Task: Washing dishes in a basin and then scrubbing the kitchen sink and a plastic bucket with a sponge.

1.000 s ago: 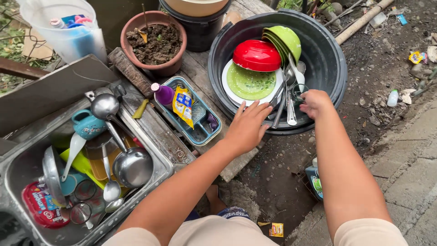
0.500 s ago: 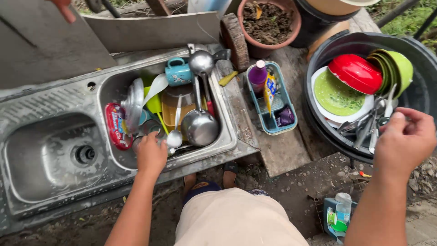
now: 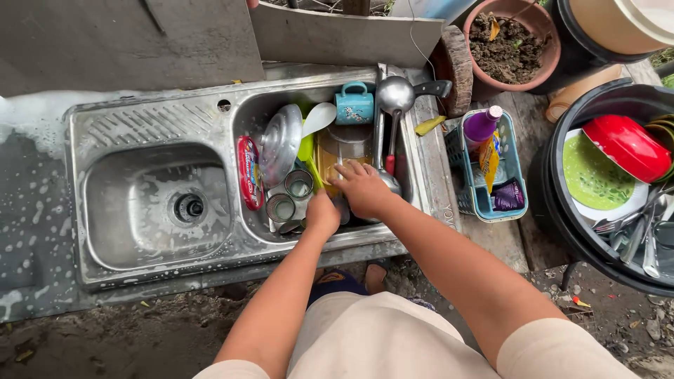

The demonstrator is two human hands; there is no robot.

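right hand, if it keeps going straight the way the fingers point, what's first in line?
The right hand points up-left over the right sink basin. The yellow tray under its fingers looks first, then the metal lid; depth is unclear.

One head-worn camera looks steeply down, close over the double sink [image 3: 140, 133] and hands.

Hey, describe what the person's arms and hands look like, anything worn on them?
Both arms are bare from the short sleeve edges down. The left hand and right hand wear no gloves, and no rings, watch or bracelets show. The short sleeves are a light beige or tan, matching the shorts below. The fingers are partly hidden among the dishes.
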